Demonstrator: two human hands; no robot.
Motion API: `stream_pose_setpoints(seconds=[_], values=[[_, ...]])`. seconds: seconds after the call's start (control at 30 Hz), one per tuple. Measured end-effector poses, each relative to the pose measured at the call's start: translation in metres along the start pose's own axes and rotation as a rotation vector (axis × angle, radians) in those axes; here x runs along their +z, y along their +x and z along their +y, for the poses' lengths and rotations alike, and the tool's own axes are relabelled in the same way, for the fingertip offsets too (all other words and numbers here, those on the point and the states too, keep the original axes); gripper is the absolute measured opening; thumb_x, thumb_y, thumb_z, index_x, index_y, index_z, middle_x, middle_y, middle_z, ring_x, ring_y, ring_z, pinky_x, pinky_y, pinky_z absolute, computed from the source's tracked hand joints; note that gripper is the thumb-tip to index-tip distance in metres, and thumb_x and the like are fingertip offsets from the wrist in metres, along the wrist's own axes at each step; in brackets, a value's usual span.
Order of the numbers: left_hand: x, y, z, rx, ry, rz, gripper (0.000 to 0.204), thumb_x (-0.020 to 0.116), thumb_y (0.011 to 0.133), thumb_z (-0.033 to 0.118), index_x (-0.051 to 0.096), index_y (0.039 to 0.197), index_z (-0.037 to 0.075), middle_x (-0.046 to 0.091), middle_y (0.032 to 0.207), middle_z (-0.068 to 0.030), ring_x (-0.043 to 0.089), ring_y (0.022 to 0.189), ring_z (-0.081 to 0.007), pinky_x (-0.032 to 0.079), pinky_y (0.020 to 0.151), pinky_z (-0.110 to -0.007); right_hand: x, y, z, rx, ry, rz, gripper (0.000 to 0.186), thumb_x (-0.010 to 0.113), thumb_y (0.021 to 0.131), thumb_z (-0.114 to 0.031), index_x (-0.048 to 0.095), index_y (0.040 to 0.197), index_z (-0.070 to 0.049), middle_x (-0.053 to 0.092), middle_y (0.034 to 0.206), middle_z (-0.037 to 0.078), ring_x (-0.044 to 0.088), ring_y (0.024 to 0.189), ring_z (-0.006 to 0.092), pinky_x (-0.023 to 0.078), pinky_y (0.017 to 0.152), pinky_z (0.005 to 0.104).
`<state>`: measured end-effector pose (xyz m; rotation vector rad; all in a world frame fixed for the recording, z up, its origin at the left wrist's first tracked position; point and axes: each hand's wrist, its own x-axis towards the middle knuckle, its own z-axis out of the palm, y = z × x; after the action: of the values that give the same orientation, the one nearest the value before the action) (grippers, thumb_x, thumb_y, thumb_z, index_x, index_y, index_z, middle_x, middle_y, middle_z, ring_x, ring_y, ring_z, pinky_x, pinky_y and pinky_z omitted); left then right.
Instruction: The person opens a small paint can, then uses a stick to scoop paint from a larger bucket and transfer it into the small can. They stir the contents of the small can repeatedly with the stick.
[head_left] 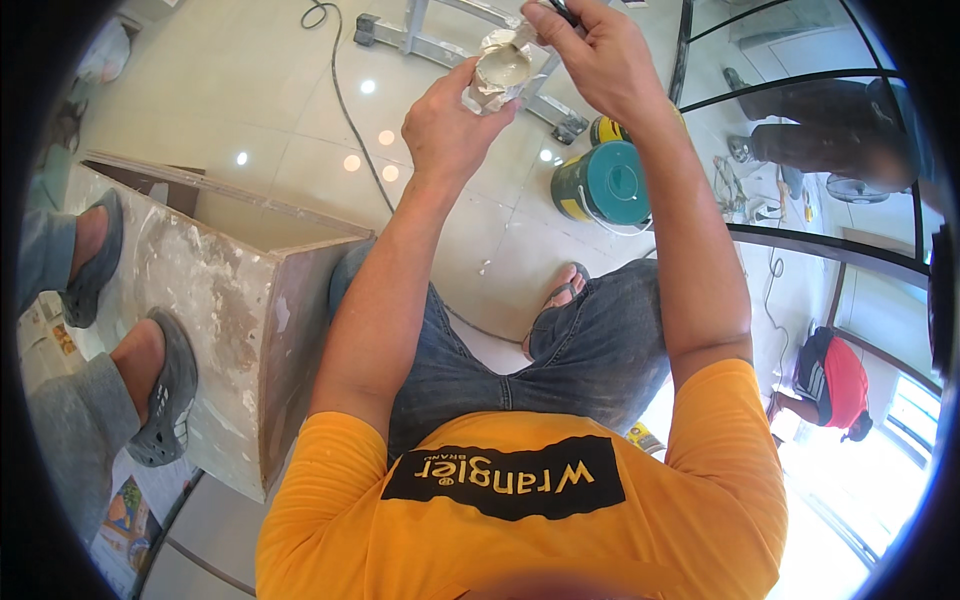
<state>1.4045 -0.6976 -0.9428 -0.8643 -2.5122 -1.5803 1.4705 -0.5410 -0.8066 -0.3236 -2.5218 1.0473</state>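
In front of me, my left hand (450, 125) is wrapped round a small cup (490, 95) crusted on its outside with pale filler. A light, creamy paste (505, 66) lies in it. My right hand (605, 50) grips a dark-handled putty knife (522, 36), whose pale, smeared blade is over the cup's far rim. The fingers partly cover its handle. Both arms stretch forward, with the cup held above the tiled floor.
A green lidded bucket (612, 185) stands right of centre. Beyond my hands is a metal ladder (440, 45). A dark cable (345, 110) crosses the floor. At left, another person's feet rest on a worn wooden box (215, 300). Black-framed glass (760, 85) is at right; a person in red (845, 385) bends there.
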Motion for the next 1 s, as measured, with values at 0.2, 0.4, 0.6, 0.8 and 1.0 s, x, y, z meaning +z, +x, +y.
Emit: stream_pose_setpoints(seconds=[0.2, 0.4, 0.6, 0.8, 1.0], values=[[0.0, -0.001, 0.004, -0.019, -0.035, -0.016, 0.07, 0.097, 0.075, 0.037, 0.076, 0.137, 0.014, 0.08, 0.105, -0.003, 0.071, 0.08, -0.0215, 0.059, 0.078, -0.037, 0.002, -0.001, -0.003, 0.058, 0.049, -0.104, 0.03, 0.068, 0.109, -0.028, 0.071, 0.1, 0.001, 0.062, 0.073, 0.008, 0.055, 0.071, 0.0136, 0.048, 0.065, 0.0363], [-0.002, -0.001, 0.005, -0.038, -0.043, -0.026, 0.066, 0.097, 0.074, 0.035, 0.076, 0.135, 0.017, 0.081, 0.112, -0.0086, 0.079, 0.098, -0.0303, 0.061, 0.085, -0.043, 0.0, -0.002, -0.001, 0.065, -0.004, -0.036, 0.027, 0.069, 0.109, -0.025, 0.072, 0.1, 0.0, 0.066, 0.076, 0.005, 0.057, 0.072, 0.0121, 0.049, 0.066, 0.035], [-0.002, -0.001, 0.007, -0.048, -0.061, -0.038, 0.066, 0.097, 0.074, 0.034, 0.076, 0.135, 0.016, 0.081, 0.112, -0.0089, 0.079, 0.099, -0.0308, 0.061, 0.085, -0.043, 0.005, 0.001, 0.002, 0.049, 0.078, -0.081, 0.029, 0.069, 0.109, -0.027, 0.072, 0.1, 0.0, 0.064, 0.074, 0.009, 0.057, 0.07, 0.015, 0.049, 0.066, 0.0374], [-0.003, 0.0, 0.005, -0.052, -0.035, -0.023, 0.067, 0.097, 0.074, 0.035, 0.076, 0.135, 0.016, 0.081, 0.112, -0.0091, 0.079, 0.099, -0.0314, 0.061, 0.085, -0.043, 0.001, 0.0, 0.0, 0.033, -0.059, 0.016, 0.03, 0.068, 0.109, -0.027, 0.071, 0.098, 0.001, 0.065, 0.074, 0.008, 0.057, 0.07, 0.0141, 0.05, 0.065, 0.0367], [-0.001, 0.0, 0.004, -0.047, -0.035, -0.027, 0.068, 0.097, 0.074, 0.037, 0.076, 0.135, 0.016, 0.081, 0.112, -0.0091, 0.079, 0.098, -0.0314, 0.061, 0.085, -0.044, 0.006, 0.0, -0.004, 0.058, 0.054, -0.073, 0.032, 0.069, 0.109, -0.028, 0.071, 0.097, 0.002, 0.062, 0.071, 0.012, 0.056, 0.068, 0.0157, 0.048, 0.064, 0.038]])
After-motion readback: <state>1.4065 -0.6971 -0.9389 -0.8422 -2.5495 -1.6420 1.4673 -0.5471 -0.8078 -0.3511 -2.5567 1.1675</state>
